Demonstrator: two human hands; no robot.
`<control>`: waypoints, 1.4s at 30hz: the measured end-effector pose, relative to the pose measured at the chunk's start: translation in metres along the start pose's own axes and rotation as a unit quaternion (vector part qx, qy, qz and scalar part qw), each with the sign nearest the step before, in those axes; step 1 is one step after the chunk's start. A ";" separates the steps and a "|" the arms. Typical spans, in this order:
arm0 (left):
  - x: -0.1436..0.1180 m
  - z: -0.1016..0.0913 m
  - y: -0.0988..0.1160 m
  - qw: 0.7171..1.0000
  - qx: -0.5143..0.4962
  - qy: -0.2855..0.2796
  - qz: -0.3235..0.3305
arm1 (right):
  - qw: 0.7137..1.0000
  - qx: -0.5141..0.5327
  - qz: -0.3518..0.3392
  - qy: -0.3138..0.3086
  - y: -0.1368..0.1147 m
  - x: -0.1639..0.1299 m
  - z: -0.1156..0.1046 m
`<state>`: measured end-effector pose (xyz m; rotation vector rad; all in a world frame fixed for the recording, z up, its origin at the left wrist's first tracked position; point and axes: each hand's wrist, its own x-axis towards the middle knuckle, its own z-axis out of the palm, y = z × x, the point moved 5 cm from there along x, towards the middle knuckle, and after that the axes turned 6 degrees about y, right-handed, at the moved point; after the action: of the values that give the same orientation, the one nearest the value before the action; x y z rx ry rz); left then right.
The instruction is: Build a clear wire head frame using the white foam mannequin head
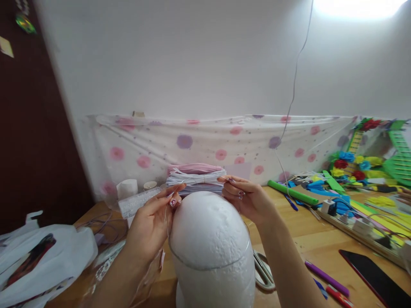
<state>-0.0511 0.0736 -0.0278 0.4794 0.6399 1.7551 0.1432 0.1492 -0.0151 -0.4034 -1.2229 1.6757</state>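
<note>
Pinching a thin silver wire [205, 267] looped around the white foam head form [210, 239] at lower centre, the left hand [150, 226] and right hand [248, 199] hover over the cluttered wooden counter [308, 239] below a white wall [192, 55].

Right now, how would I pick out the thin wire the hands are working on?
Find the white foam head at the table's front centre. The wire loops round it, its ends rising to the left hand and right hand. Nothing else nearby is that thin and silvery.
</note>
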 end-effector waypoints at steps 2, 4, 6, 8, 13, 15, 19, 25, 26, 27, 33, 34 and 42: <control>0.000 0.001 0.000 1.000 0.004 -0.002 -0.001 | 1.000 0.010 -0.003 -0.011 -0.002 -0.001 0.000; -0.001 0.001 0.000 1.000 0.002 0.004 -0.001 | 1.000 0.020 0.003 -0.021 -0.002 -0.001 0.000; -0.001 0.001 -0.001 1.000 -0.004 0.009 -0.004 | 0.999 0.035 0.013 -0.034 -0.001 -0.001 0.000; -0.001 0.001 -0.002 1.000 -0.009 0.001 -0.010 | 0.998 0.047 0.019 -0.044 -0.001 -0.001 -0.001; 0.002 0.000 -0.003 1.000 -0.001 -0.012 -0.006 | 0.996 0.063 0.017 -0.053 0.001 0.000 -0.006; 0.002 0.000 -0.003 1.000 0.004 -0.006 -0.008 | 0.996 0.065 0.018 -0.052 0.002 0.001 -0.007; 0.003 0.001 -0.004 1.000 0.013 -0.008 -0.010 | 0.996 0.072 0.021 -0.054 0.002 0.000 -0.007; 0.005 0.000 -0.004 1.000 0.015 -0.016 -0.005 | 0.997 0.061 0.014 -0.042 -0.002 -0.002 -0.002; 0.006 0.000 -0.004 1.000 0.013 -0.016 -0.005 | 0.997 0.063 0.014 -0.038 -0.002 -0.002 -0.002; 0.006 -0.001 -0.005 1.000 0.013 -0.018 -0.005 | 0.997 0.067 0.015 -0.037 -0.001 -0.002 -0.002; 0.005 0.001 -0.005 1.000 0.017 -0.013 -0.009 | 0.995 0.082 0.018 -0.052 0.002 0.001 -0.008; 0.005 0.001 -0.005 1.000 0.016 -0.009 -0.010 | 0.995 0.081 0.017 -0.052 0.002 0.001 -0.008; 0.008 0.001 -0.005 1.000 0.004 -0.022 -0.016 | 0.996 0.056 0.009 -0.063 0.002 0.000 -0.008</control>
<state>-0.0486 0.0824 -0.0302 0.5095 0.6201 1.7070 0.1477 0.1533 -0.0199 -0.2447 -1.2122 1.7988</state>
